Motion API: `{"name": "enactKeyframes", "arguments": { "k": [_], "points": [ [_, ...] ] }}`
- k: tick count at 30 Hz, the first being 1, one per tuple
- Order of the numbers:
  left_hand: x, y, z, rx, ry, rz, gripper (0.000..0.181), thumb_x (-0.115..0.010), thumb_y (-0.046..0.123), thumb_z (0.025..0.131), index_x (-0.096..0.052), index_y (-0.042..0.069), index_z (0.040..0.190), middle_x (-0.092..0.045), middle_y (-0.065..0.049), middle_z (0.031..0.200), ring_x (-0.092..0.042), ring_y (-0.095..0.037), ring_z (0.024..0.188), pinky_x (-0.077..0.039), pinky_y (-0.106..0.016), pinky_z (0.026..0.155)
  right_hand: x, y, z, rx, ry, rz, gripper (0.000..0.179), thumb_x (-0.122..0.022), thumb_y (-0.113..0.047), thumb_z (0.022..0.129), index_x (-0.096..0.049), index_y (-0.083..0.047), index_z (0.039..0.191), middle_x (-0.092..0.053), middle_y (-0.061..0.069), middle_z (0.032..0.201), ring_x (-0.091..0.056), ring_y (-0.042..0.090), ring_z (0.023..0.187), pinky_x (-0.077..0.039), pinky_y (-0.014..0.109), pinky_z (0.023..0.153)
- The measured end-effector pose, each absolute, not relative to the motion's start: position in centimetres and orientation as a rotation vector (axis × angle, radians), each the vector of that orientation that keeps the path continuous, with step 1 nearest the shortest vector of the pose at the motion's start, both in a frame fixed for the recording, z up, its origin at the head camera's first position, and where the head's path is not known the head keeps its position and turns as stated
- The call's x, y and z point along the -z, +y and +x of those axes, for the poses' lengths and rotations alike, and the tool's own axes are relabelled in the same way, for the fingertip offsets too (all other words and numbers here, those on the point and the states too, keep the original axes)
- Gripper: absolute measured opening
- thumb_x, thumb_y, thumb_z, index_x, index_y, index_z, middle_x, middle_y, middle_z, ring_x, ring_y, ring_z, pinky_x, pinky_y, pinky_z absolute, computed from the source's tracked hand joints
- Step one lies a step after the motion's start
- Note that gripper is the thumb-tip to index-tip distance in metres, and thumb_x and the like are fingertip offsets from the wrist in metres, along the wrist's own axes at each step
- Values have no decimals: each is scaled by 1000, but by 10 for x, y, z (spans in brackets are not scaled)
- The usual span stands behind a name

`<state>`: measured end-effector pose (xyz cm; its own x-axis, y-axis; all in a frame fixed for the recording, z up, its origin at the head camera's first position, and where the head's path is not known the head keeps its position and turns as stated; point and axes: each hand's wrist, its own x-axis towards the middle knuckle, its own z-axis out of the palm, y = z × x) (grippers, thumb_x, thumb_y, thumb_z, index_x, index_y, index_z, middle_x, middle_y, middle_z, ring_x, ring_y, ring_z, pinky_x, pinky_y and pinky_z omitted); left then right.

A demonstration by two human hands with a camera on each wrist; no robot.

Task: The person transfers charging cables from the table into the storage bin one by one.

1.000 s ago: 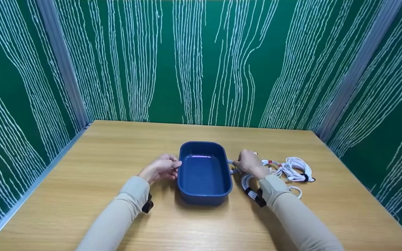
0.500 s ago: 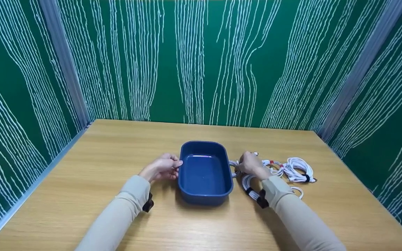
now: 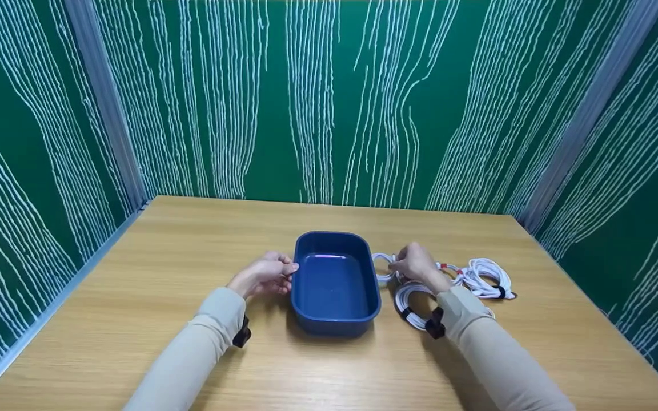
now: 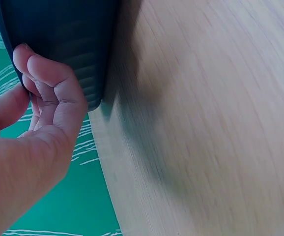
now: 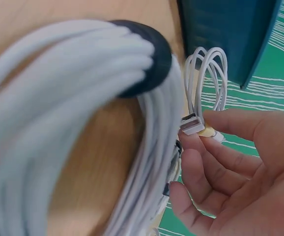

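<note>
A deep blue plastic bin [image 3: 334, 294] stands on the table. My left hand [image 3: 266, 275] pinches its left rim; in the left wrist view the thumb is outside sight of the inner wall and the curled fingers [image 4: 53, 93] lie against the bin's outer side. Right of the bin, my right hand [image 3: 414, 262] pinches a small coiled white USB cable [image 5: 213, 73] at its yellow tie, beside the plug. The loops of this coil reach toward the bin wall. A larger white cable coil [image 5: 156, 147] with a black strap looms in front of the right wrist camera.
Just below the right hand lies the strapped white coil [image 3: 403, 302]. Farther right are a coil with red ties [image 3: 449, 267] and a thick white cable bundle [image 3: 486, 277] with a black strap. The wooden table [image 3: 220, 228] ends at green, white-streaked walls [image 3: 272, 142].
My right hand has shifted slightly right and away from the bin, with the small cable coil showing more beside the bin. The left hand and the bin have stayed put.
</note>
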<state>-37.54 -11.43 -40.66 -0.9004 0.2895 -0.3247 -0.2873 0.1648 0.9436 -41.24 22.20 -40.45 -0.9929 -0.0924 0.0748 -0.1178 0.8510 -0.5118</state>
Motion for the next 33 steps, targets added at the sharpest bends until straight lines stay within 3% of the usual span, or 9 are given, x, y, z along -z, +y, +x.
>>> {"name": "enactKeyframes", "arguments": {
  "k": [7,13,24,33],
  "points": [
    [405,-114,-375,-1793,2005,-20,8,-51,11,99,-44,8,100,-51,-3,72,-51,-13,56,-45,-21,52,394,229,-411,-876,-2968,179,20,-72,-15,79,-64,-6,63,-52,-5,54,-46,11,53,-37,21,49],
    [406,-114,-375,-1795,2003,-22,8,-51,11,99,-43,8,99,-50,-3,72,-51,-13,56,-45,-21,52,386,232,-409,-987,-2961,209,18,-72,-12,81,-70,4,73,-64,4,57,-49,6,47,-40,18,46],
    [411,-115,-380,-1800,1993,11,8,-50,11,99,-44,8,96,-50,-3,69,-51,-12,54,-45,-21,50,374,235,-409,-1010,-2936,240,16,-70,-11,82,-71,5,79,-61,-3,54,-52,7,47,-41,16,45],
    [410,-115,-378,-1797,1993,9,7,-50,10,99,-44,8,96,-50,-3,70,-51,-12,55,-45,-21,51,363,232,-408,-1035,-2949,228,16,-69,-12,83,-71,2,76,-69,14,67,-55,10,52,-42,17,48]
  ]
}}
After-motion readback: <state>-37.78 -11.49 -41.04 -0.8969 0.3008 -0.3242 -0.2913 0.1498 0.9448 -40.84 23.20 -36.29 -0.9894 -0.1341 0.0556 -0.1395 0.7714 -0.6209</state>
